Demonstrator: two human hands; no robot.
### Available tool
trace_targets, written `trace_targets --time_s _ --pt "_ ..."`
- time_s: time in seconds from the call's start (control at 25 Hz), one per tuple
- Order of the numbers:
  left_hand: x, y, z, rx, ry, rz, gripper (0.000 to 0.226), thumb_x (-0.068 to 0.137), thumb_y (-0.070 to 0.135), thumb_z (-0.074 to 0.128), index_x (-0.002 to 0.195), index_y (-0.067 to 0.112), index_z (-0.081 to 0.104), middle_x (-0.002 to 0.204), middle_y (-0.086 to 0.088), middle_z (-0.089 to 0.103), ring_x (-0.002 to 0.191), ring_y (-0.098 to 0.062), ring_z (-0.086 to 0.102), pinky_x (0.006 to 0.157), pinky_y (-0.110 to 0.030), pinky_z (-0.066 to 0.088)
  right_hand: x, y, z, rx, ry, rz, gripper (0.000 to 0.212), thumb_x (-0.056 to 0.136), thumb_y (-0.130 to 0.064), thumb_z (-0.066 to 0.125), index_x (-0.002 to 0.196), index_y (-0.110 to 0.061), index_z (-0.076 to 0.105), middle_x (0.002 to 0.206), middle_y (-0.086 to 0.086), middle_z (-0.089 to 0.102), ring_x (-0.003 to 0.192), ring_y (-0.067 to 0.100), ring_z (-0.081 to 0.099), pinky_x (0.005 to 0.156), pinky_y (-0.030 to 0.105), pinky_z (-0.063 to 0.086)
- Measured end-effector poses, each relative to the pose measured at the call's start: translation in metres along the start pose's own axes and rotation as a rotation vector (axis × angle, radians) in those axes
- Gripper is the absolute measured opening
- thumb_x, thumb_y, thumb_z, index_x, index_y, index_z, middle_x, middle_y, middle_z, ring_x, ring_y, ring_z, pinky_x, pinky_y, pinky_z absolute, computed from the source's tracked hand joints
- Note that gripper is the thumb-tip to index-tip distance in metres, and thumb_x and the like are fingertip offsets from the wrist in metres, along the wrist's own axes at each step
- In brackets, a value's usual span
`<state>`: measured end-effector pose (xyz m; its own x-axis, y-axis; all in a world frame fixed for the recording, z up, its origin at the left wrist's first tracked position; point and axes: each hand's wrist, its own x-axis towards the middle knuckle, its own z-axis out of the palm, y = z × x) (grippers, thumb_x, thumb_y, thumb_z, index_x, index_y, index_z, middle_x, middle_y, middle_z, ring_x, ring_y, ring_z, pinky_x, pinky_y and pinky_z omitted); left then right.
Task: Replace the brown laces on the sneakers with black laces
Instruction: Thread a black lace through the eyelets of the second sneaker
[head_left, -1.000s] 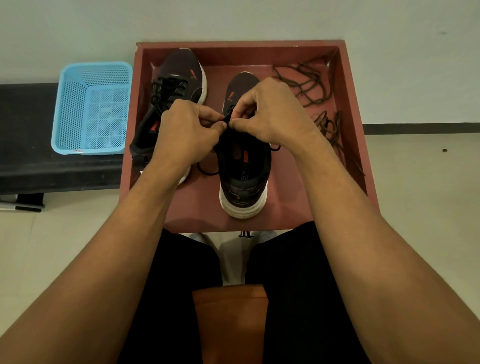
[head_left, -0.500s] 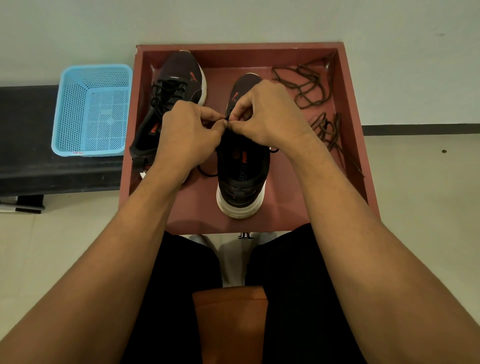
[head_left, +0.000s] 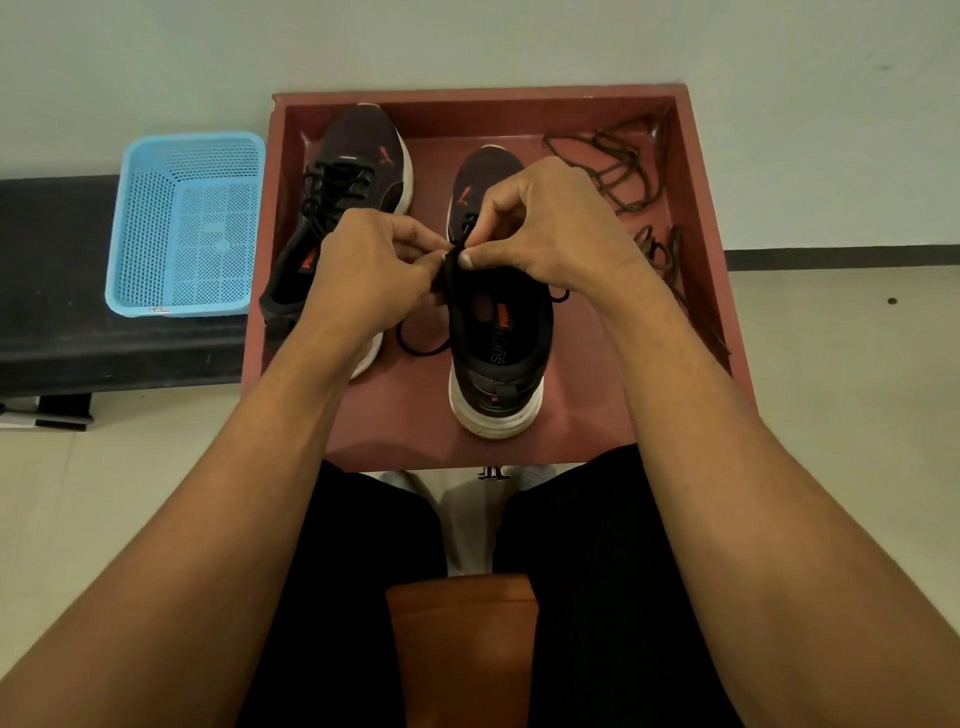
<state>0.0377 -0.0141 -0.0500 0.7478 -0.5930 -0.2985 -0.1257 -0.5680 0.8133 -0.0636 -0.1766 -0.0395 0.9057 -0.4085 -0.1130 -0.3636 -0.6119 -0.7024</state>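
Both hands meet over the right sneaker (head_left: 497, 332) in the red tray (head_left: 706, 218), the left hand (head_left: 363, 275) and right hand (head_left: 550, 228) each pinching the black lace (head_left: 457, 244) near the tongue, while the laced left sneaker (head_left: 353, 171) sits alongside and the brown laces (head_left: 618, 166) lie heaped at the tray's right.

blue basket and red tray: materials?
Blue basket: looks like moulded plastic, slightly glossy; regular perforated mesh walls and a gridded floor point to that.
Red tray: seemingly painted wood or board, matte reddish-brown; thick square-edged walls, no visible grain, so the core material stays uncertain.
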Motion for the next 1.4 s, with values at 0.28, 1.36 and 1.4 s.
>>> trace_targets --time_s 0.28,1.36,1.4 --pt "-0.008 0.0 -0.009 0.441 0.003 0.037 0.007 0.083 0.019 0.072 0.077 0.018 0.074 0.062 -0.005 0.074 0.059 -0.015 0.075 0.078 -0.036 0.065 -0.001 0.006 -0.002 -0.05 -0.09 -0.035 0.02 0.076 -0.029 0.093 0.092 -0.026 0.08 0.083 -0.014 0.074 0.067 -0.01 0.059 0.065 0.005 0.044" --pt "-0.005 0.011 -0.005 0.469 0.053 0.296 0.022 0.096 0.018 0.065 0.114 0.02 0.079 0.096 0.001 0.078 0.077 -0.007 0.064 0.083 -0.023 0.054 0.0 0.007 -0.002 -0.025 -0.106 -0.035 0.016 0.081 -0.026 0.087 0.097 -0.027 0.081 0.088 -0.012 0.078 0.079 0.005 0.07 0.074 0.021 0.056" --pt "-0.005 0.011 -0.004 0.454 0.064 0.309 0.021 0.096 0.018 0.068 0.113 0.021 0.079 0.095 0.004 0.077 0.079 -0.004 0.063 0.083 -0.019 0.05 0.0 0.008 -0.002 -0.021 -0.108 -0.035 0.017 0.081 -0.027 0.088 0.097 -0.027 0.081 0.088 -0.012 0.078 0.078 0.003 0.07 0.072 0.019 0.055"
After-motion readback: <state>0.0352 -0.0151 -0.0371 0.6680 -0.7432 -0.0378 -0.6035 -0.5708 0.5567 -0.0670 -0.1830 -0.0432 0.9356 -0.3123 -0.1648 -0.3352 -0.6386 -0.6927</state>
